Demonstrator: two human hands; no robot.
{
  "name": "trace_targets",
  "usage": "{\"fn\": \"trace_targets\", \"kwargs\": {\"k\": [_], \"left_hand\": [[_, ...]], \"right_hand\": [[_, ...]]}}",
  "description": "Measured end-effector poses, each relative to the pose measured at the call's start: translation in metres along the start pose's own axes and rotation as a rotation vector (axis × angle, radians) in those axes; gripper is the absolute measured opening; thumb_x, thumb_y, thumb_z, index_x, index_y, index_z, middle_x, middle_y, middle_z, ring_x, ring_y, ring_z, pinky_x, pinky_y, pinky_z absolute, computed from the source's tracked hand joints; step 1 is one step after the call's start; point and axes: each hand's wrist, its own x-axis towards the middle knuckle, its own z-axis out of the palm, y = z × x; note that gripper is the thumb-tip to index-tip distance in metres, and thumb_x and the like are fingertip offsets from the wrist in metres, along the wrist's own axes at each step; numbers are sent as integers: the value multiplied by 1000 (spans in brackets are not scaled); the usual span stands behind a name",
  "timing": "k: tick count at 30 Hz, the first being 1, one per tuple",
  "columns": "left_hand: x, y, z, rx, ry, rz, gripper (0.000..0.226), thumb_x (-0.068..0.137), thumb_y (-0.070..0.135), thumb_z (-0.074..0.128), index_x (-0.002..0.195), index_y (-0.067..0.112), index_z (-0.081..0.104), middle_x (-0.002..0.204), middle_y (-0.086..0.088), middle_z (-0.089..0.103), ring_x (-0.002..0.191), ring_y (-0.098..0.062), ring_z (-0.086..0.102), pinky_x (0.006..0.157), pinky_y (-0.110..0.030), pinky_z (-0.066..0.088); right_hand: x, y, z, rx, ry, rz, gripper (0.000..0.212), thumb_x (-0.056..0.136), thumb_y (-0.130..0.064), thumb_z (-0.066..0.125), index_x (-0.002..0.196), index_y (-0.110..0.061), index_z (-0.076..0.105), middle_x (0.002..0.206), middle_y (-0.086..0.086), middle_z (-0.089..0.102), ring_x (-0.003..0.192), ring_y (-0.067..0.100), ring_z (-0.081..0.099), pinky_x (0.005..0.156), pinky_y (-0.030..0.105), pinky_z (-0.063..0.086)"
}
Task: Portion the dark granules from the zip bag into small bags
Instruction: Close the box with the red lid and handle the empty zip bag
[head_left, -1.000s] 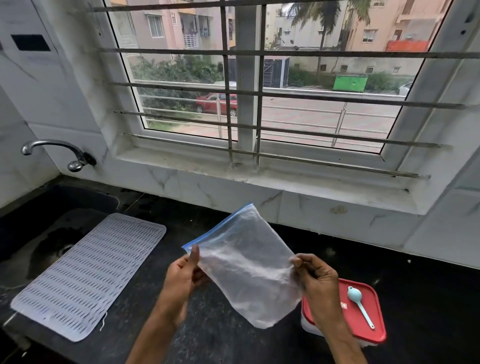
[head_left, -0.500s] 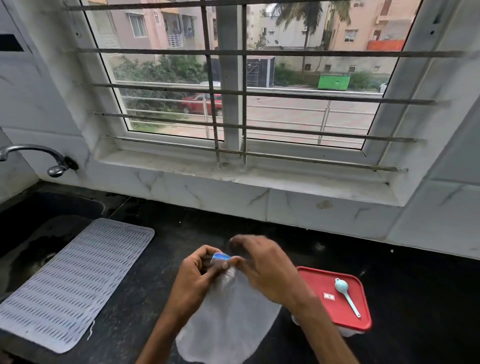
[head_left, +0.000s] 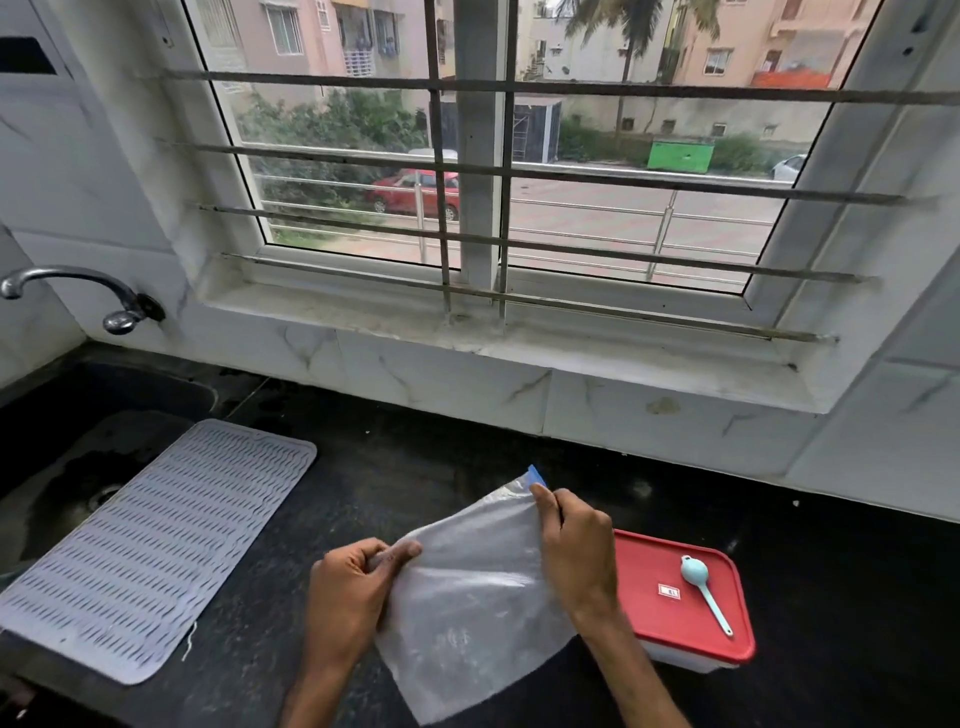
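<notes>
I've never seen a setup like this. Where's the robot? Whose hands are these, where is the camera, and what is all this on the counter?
There is no robot here. A person wears one wide-angle camera on the head, so you look forward and down as they do, at their own two bare hands.

The left hand and right hand both pinch a clear zip bag held above the black counter. The right hand grips near the bag's blue zip strip. I see no dark granules in it.

On the counter to the right stands a box with a red lid, and a small light-blue spoon lies on that lid. To the left a ribbed grey mat lies partly over the sink, below a tap. Behind is a barred window.
</notes>
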Motion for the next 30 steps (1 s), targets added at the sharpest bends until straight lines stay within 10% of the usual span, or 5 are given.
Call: {"fn": "trace_targets", "kwargs": {"k": [8,16,21,24,30], "left_hand": [[38,-55,34,-353,103,-346,30,94,15,63,68,2,58,54,2,57,53,-12,51,42,-19,43],[71,-55,43,330,278,158,30,87,19,72,114,17,58,117,0,60,111,-21,57,91,-40,50],[66,-86,115,615,-159,405,50,100,14,42,149,20,36,164,4,16,150,-14,17,120,-35,20],[58,-142,142,767,-341,319,52,102,30,24,151,14,30,165,3,-3,150,-18,13,119,-37,10],[58,-185,129,938,-364,216,75,85,54,41,151,17,36,162,-10,19,147,-31,28,119,-42,14]], "right_hand": [[-1,21,39,-155,-83,211,29,99,-40,54,82,-17,62,65,-8,62,55,6,55,44,17,29],[5,66,83,-224,-26,395,18,102,-28,51,96,-12,54,86,11,70,73,29,63,59,35,42],[5,100,111,-345,55,195,44,99,-28,52,137,-6,46,140,15,49,128,34,48,102,46,44],[-11,110,136,-372,-223,-86,52,99,-37,40,148,-21,38,160,-2,29,148,16,23,116,42,20],[-32,146,157,-540,-465,-93,67,96,-61,34,155,-30,25,165,-9,9,153,14,6,121,38,2]]}}
